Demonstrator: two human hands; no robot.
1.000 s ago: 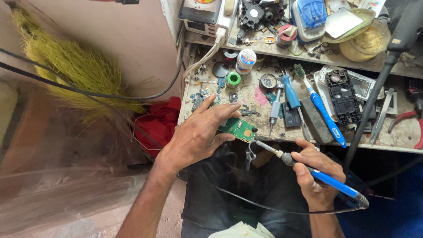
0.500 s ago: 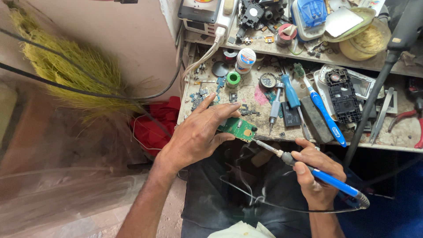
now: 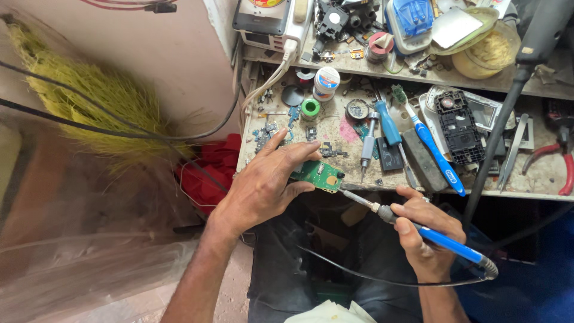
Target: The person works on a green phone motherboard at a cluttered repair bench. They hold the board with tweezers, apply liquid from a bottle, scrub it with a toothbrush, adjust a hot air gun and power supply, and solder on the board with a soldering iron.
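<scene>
The left hand [image 3: 266,188] is closed on a small green circuit board [image 3: 320,175], pinching it between thumb and fingertips at the front edge of the cluttered table [image 3: 538,182]. The board sticks out to the right of the fingers, tilted slightly, with a round gold pad showing on its near face.

The right hand [image 3: 421,230] is wrapped around a blue-handled soldering iron [image 3: 412,224], held like a pen. The iron's metal tip points up and to the left from this hand and meets the right-hand edge of the circuit board. A thin dark cord [image 3: 382,278] runs from the rear end of the handle and loops below both hands, across the person's dark trousers.

Beyond the left hand's fingertips on the table lie a green roll of tape [image 3: 310,108], a white-capped bottle [image 3: 326,82] and scattered small parts. Farther out from the right hand lie a blue-handled screwdriver [image 3: 387,122], a blue and white toothbrush [image 3: 430,143], a black plastic frame [image 3: 457,128], tweezers [image 3: 513,152] and red-handled pliers [image 3: 559,158]. To the left of the left hand, well apart from it, a yellow-green broom head [image 3: 101,104] leans by the wall above a red cloth [image 3: 212,170].
</scene>
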